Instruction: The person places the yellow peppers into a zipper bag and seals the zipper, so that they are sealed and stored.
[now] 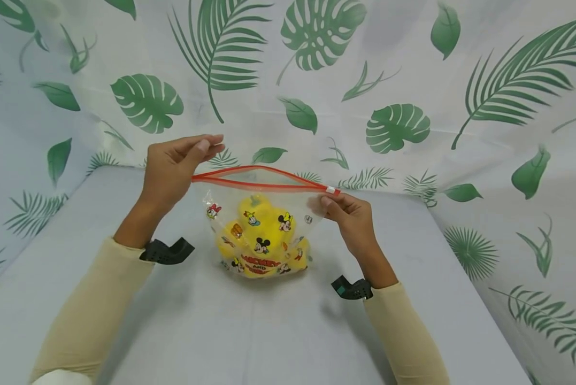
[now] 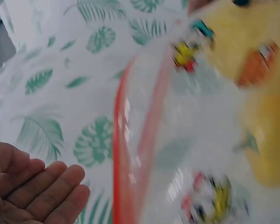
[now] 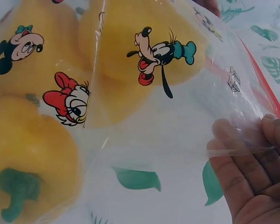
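Note:
A clear zip bag (image 1: 312,214) with cartoon prints and a red zip edge stands upright on the table. Its mouth gapes slightly, and a white slider (image 1: 332,190) sits at the right end. Inside are several yellow bell peppers (image 1: 254,206); a green stem (image 3: 18,186) shows in the right wrist view. My right hand (image 1: 352,216) pinches the bag's upper right corner just below the slider, thumb in front. Beside the upper left corner is my left hand (image 1: 172,163). In the left wrist view its fingers (image 2: 51,186) are loosely bent, apart from the bag and holding nothing.
A pale table (image 1: 210,331) lies under the bag. Behind it and at the sides hangs white cloth (image 1: 249,128) printed with green leaves. Each wrist wears a black camera mount, the left one (image 1: 167,251) and the right one (image 1: 352,289).

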Demonstrator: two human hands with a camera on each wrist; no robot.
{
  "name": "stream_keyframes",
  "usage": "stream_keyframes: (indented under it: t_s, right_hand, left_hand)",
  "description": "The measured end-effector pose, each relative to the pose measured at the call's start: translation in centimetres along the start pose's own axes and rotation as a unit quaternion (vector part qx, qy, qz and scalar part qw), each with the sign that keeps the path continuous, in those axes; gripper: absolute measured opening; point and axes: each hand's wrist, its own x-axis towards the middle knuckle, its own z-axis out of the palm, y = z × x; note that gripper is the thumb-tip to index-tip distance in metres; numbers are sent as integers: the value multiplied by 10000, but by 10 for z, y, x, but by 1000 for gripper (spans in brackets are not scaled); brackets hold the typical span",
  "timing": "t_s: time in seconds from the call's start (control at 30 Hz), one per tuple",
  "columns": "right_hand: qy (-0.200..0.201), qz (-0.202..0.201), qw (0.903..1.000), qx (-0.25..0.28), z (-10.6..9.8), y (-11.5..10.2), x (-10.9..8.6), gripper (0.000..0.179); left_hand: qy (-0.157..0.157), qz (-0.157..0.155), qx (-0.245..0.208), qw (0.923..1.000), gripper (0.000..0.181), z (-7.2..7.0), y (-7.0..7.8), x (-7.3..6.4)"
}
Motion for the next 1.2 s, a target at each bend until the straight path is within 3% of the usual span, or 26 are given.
stream_keyframes:
  t_s: [0.23,0.37,0.5,0.67,0.8,0.97,1.2]
  right_hand:
    - [-22,-27,10000,86,1,0,1,25]
    - [-45,-38,10000,72,2,0,0,26]
    - [-67,-41,10000,-28,3,0,-1,27]
    - [-117,-123,9998,-111,3,-2,-2,27]
    - [-127,-233,9996,-126,2,-3,-2,26]
    - [-98,-307,9994,-157,3,-6,-1,22]
    - [-169,-420,9984,-342,4,-8,-1,24]
  left_hand:
    - [-821,112,-233,9963,26,39,24,0]
    - [-1472,271,105,9887,29,66,24,-4]
    - [-2031,574,152,9774,32,91,19,-6]
    - [-2218,779,88,9719,33,114,14,-1]
    - [-2339,873,419,9674,35,125,12,7]
    - [-2379,906,810,9637,35,131,7,12]
    - [-2472,703,1203,9589,33,134,1,12]
